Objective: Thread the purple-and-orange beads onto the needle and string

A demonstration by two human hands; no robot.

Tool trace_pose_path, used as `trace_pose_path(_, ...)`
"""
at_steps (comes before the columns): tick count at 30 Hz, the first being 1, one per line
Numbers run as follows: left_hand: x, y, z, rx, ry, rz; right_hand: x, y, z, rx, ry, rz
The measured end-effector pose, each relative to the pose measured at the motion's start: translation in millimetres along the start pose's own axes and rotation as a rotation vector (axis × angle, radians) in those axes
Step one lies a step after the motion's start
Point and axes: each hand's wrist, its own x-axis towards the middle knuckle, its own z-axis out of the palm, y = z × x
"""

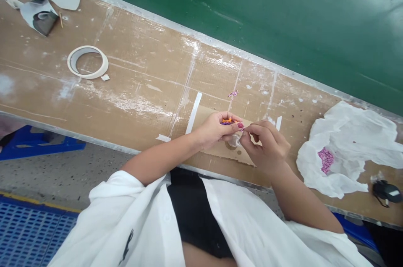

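Note:
My left hand (215,129) is closed around a small orange-and-purple piece (227,121), partly hidden by the fingers. At its fingertips is a small pinkish-red bit (240,125). My right hand (267,143) meets it there in a pinch, thumb and forefinger pressed together. What the right fingers hold is too small to make out. Just below the hands, a small clear round dish (234,141) rests on a cardboard sheet (206,115). Beyond the hands lies a little cluster of pink speckled pieces (233,93).
On the right, a crumpled white plastic bag (349,132) holds a heap of pink pieces (325,160), with a black object (387,191) beside it. A masking tape roll (72,63) lies left on the brown work table (141,74). Beyond the table's edge is a green surface (252,6).

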Motion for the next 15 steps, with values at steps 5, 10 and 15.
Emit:
trace_pose_path(5,-3.1,1.8,2.5,-0.036,-0.041,0.016,-0.7,1.8,-2.4,0.059,0.004,0.022)
trace_pose_path(10,-2.3,1.5,0.6,0.004,-0.101,0.09,-23.8,25.7,-4.1,0.252,0.091,0.246)
trace_pose_path(15,-0.7,2.8,-2.0,-0.023,-0.082,0.108,-55.7,56.6,6.1,0.23,0.253,0.669)
